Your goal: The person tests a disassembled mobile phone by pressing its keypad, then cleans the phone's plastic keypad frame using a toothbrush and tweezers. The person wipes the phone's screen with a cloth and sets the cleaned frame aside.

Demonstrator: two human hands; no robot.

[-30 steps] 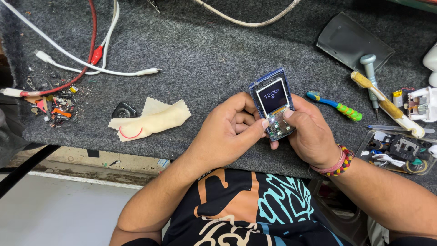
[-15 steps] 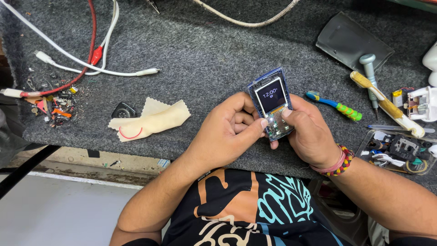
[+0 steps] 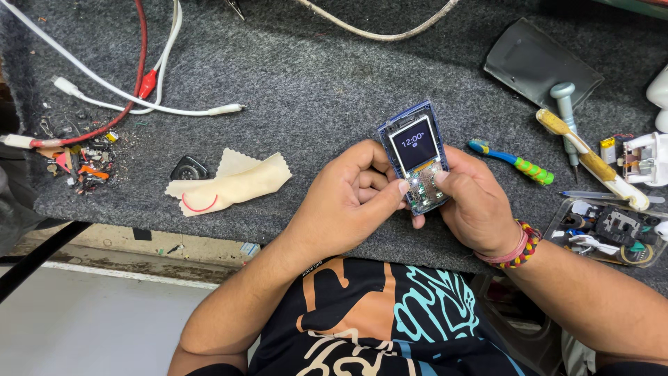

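We hold a small blue keypad phone (image 3: pixel 416 157) above the grey felt surface (image 3: pixel 313 83), near its front edge. Our left hand (image 3: pixel 348 202) cradles the phone from the left with its fingers curled around the body, the thumb tip pressed on the exposed keypad area; our right hand (image 3: pixel 473 205) grips it from the right, the thumb likewise on the lower half. Both sets of fingers are thus clamped on the phone. The screen is lit, and the lower section appears to lack its key cover, showing a lit board.

We judge the step in hand to be a function check of the bare keypad with the phone powered. The next move calls for light, even thumb pressure and a steady grip, so that the open board is not flexed.

To the left lie a cream cloth (image 3: pixel 233 184), white cables (image 3: pixel 139 104) and a red lead (image 3: pixel 142 76). To the right lie a blue-green brush (image 3: pixel 511 161), a screwdriver (image 3: pixel 565 115) and a clear tray of parts (image 3: pixel 605 230).
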